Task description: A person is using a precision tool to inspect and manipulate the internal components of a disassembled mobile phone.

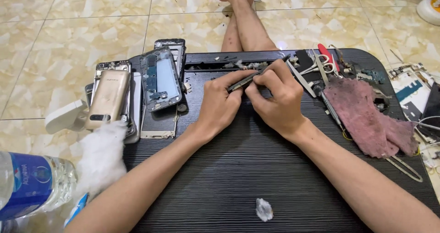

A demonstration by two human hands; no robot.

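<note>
My left hand and my right hand meet over the far part of a black ribbed lap table. Together they hold a thin dark tool, tweezers by the look of them, with its tip pointing toward the table's back groove. Whatever small part lies between the fingers is hidden. Just left of my left hand lies an opened phone frame with a bare circuit board.
A gold phone back and other phone parts are stacked at the table's left. Cotton wool and a water bottle sit lower left. A pink cloth, scissors and metal tools lie right. A cotton scrap is near me.
</note>
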